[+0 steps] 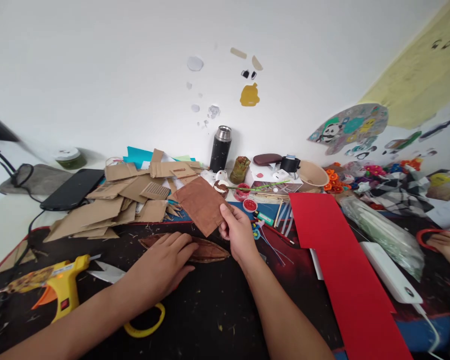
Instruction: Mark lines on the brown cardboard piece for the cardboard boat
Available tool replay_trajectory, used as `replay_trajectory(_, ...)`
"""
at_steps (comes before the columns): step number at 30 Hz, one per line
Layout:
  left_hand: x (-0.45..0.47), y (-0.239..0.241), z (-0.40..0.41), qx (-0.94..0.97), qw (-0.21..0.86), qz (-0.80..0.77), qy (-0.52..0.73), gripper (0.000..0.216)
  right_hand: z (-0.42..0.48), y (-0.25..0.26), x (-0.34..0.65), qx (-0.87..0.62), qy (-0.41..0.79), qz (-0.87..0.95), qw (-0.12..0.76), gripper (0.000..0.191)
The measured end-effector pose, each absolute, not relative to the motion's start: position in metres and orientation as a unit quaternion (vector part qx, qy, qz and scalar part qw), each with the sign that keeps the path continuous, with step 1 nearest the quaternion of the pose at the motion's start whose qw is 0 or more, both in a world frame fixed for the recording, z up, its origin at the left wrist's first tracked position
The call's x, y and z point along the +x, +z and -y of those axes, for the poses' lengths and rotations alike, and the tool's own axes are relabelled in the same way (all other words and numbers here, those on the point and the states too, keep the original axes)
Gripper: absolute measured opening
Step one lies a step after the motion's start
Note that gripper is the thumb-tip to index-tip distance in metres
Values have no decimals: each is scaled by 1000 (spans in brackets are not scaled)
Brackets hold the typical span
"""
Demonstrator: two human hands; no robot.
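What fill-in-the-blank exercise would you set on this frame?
1. The right hand pinches a square sheet coloured ____.
2. The left hand lies flat on a leaf-shaped piece, on a mat that is ____.
3. The glue gun left of that hand is ____.
Missing words: brown; black; yellow.

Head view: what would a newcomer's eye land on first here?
The red paper sheet on the right stands out. In the middle, the right hand pinches a brown cardboard square while the left hand lies flat on a leaf-shaped brown piece. A yellow glue gun lies far left.
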State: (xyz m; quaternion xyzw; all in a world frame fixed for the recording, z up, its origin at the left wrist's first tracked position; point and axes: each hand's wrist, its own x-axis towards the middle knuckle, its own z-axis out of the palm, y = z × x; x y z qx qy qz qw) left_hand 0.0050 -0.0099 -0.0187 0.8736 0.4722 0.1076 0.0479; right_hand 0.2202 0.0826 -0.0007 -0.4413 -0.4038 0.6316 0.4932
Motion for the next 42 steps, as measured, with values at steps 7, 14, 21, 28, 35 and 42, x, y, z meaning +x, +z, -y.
replay_trajectory(7, 5, -15, 5, 875, 57, -470, 105, 28, -83, -2, 220, -444, 633, 397, 494, 68)
replay_trajectory(14, -9, -12, 12, 865, 21, -478, 152, 43, -84, -2, 221, -449, 631, 397, 493, 69)
replay_trajectory(21, -29, -14, 4, 867, 30, -482, 119, 65, -83, -4, 220, -452, 626, 406, 489, 68)
replay_trajectory(28, -85, 31, 16, 847, 26, -503, 172, 60, -85, -11, 222, -460, 600, 450, 475, 64)
replay_trajectory(35, -86, 46, -4, 827, -15, -520, 213, 63, -79, -22, 212, -461, 557, 558, 408, 55)
replay_trajectory(42, -78, 46, -16, 838, 23, -517, 173, 62, -75, -16, 224, -504, 421, 683, 320, 11)
